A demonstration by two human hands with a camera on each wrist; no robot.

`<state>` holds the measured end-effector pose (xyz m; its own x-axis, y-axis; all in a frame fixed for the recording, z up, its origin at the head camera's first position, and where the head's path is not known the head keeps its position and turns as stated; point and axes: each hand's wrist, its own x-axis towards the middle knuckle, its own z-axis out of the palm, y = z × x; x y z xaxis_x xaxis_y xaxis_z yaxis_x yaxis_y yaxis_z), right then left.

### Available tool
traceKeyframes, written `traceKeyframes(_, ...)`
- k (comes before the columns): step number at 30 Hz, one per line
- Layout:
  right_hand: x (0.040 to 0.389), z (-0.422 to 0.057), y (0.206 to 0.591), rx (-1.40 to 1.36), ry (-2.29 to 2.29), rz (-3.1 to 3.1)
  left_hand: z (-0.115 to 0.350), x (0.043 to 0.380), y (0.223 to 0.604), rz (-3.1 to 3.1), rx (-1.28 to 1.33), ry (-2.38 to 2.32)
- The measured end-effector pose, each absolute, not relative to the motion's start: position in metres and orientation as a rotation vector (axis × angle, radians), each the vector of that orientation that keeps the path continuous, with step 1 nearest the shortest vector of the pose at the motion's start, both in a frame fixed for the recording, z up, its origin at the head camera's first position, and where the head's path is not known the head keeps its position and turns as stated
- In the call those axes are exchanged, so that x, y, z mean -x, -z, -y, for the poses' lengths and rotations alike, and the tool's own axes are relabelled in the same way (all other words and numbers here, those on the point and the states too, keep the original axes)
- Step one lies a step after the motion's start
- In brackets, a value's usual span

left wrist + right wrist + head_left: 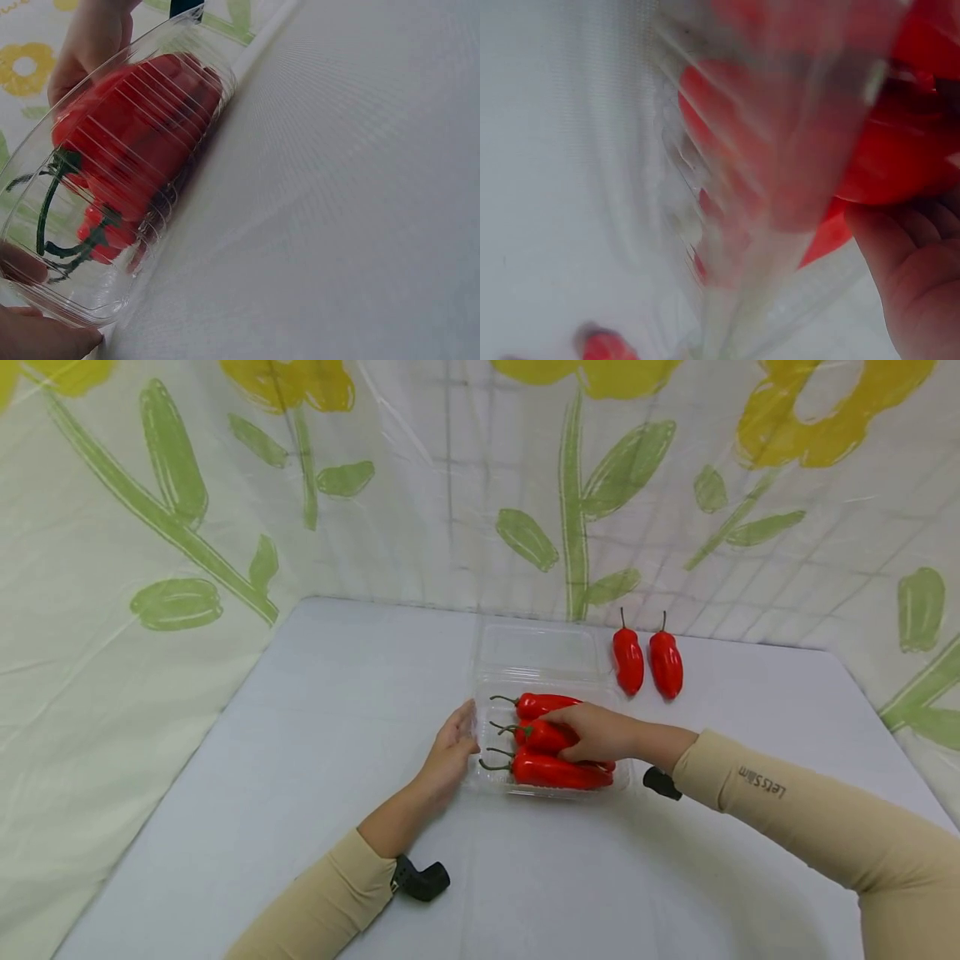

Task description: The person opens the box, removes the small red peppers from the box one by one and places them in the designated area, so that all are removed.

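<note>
Several glossy red chili peppers [562, 770] with green stems lie side by side in a clear plastic clamshell box [551, 793]. Its lid [540, 647] is folded back flat. My right hand [600, 732] reaches over the box from the right and grips a red chili pepper [542, 737] lying on top of the others; part of that pepper is hidden under the fingers. At the box's left end, my left hand [447, 747] rests against the wall, with the thumb [52, 334] by the near corner. The right wrist view is blurred by the plastic.
Two more red chili peppers, one [628, 662] beside the lid and another [666, 665] to its right, lie near the table's back edge. A white cloth covers the table [337, 693]. Behind it hangs a flower-patterned curtain [420, 485].
</note>
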<state>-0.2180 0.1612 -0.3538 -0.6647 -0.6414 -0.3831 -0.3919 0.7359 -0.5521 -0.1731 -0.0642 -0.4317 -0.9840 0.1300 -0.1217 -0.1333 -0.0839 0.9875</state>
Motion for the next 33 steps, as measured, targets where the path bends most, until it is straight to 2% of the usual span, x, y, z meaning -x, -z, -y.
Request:
traceKeyframes(18,0.2136,-0.1639,0.3494,0.859,0.631,-2.408,0.0649,0.1738,0.4334,-2.035,0.003,-2.168)
traceKeyframes(33,0.2141,-0.1675,0.3469,0.862,0.847,-2.373,0.0658,0.1735,0.4319,-2.013,-0.016,-2.174)
